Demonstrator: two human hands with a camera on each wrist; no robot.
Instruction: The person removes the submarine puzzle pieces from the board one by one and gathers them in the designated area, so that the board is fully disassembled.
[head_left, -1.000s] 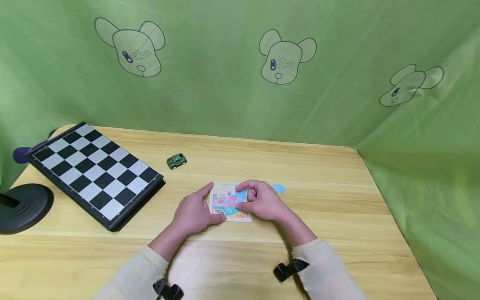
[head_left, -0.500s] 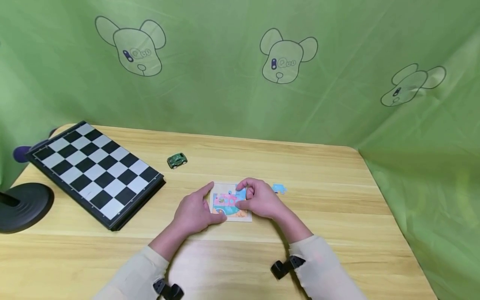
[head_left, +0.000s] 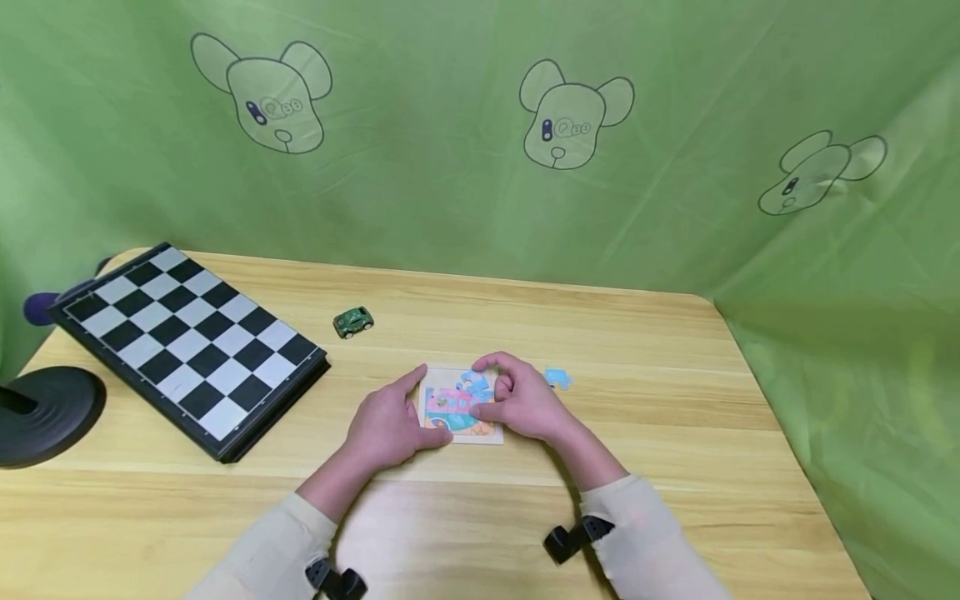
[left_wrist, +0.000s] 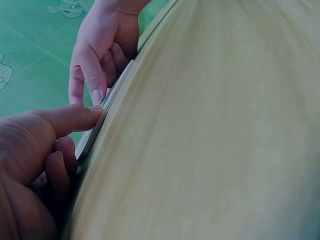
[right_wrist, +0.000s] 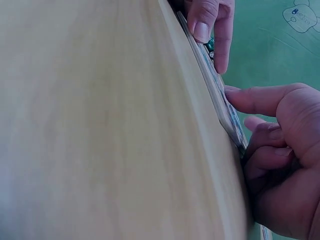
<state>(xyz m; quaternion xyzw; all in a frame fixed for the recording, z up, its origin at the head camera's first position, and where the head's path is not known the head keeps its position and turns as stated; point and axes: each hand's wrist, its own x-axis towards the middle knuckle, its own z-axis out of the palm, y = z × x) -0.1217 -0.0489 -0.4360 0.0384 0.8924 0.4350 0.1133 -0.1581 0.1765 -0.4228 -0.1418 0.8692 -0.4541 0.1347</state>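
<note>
In the head view, a small jigsaw puzzle (head_left: 450, 401) in a pale square tray lies on the table, with a pink figure on blue. My left hand (head_left: 386, 423) holds the tray at its left side, thumb at the front edge and index finger at the back corner. My right hand (head_left: 528, 402) lies over the puzzle's right side. Between its index finger and thumb sits a blue puzzle piece (head_left: 475, 383), turned askew. Another blue piece (head_left: 558, 378) lies loose to the right. The right wrist view shows the right thumb (right_wrist: 255, 100) on the puzzle's top surface.
On the left a folded chessboard (head_left: 191, 342) lies at an angle, beside a round black base (head_left: 52, 417). A green toy car (head_left: 353, 322) stands behind the puzzle. A green curtain (head_left: 450, 208) hangs along the back of the wooden table (head_left: 637, 333).
The blue piece under my right fingers has turned askew from lying in line with the puzzle. My left hand and the tray have stayed put.
</note>
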